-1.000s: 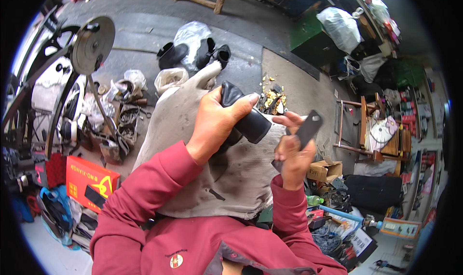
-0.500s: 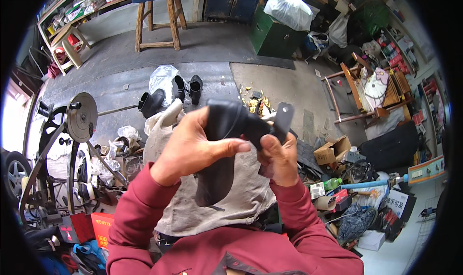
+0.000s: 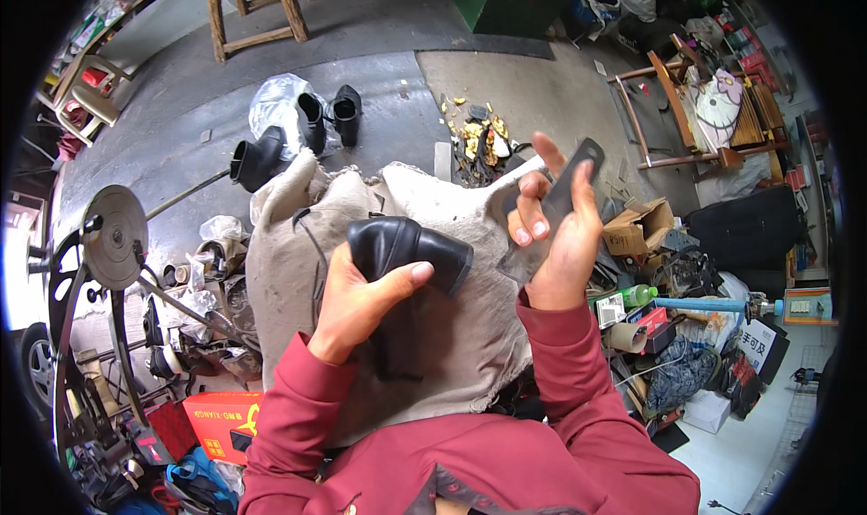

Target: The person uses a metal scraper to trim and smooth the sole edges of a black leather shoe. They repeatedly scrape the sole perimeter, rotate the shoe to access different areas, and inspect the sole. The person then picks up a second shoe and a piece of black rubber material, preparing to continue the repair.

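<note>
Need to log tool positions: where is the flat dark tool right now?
In the head view, the flat dark tool is right of centre, in the right hand, to the right of the black shoe held by the left hand.

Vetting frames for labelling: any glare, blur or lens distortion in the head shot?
Head view: a bright patch washes out at the left rim; head view: highlights on the black boot; head view: the dark flat tool smears at its lower end, possibly from motion; head view: black fisheye border, seams in the grey floor bowing.
</note>
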A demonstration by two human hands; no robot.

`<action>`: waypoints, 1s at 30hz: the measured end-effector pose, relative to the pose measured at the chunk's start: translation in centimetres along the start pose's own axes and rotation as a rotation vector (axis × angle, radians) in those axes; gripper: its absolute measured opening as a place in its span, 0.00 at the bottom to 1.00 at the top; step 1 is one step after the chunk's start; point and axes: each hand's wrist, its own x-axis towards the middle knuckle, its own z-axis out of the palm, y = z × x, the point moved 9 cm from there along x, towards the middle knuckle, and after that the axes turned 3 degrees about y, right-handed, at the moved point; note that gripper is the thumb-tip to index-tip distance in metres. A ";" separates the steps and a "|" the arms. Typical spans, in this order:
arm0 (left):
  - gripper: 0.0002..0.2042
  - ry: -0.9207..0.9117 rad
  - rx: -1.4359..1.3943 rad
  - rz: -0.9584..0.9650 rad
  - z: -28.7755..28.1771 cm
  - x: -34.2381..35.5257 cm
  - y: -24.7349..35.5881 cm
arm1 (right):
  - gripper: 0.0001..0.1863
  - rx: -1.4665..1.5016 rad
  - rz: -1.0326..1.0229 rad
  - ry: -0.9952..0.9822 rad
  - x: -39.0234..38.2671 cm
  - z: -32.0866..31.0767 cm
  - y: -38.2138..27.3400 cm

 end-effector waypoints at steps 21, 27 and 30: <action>0.05 0.073 -0.091 0.018 -1.1 0.8 -0.8 | 0.22 0.320 0.209 0.099 2.3 0.1 6.3; 0.05 0.063 -0.109 0.048 -1.0 0.6 -0.4 | 0.22 0.343 0.227 0.093 2.0 0.5 6.6; 0.05 0.059 -0.108 0.030 -1.0 0.4 -0.4 | 0.21 0.366 0.237 0.094 1.8 0.5 6.7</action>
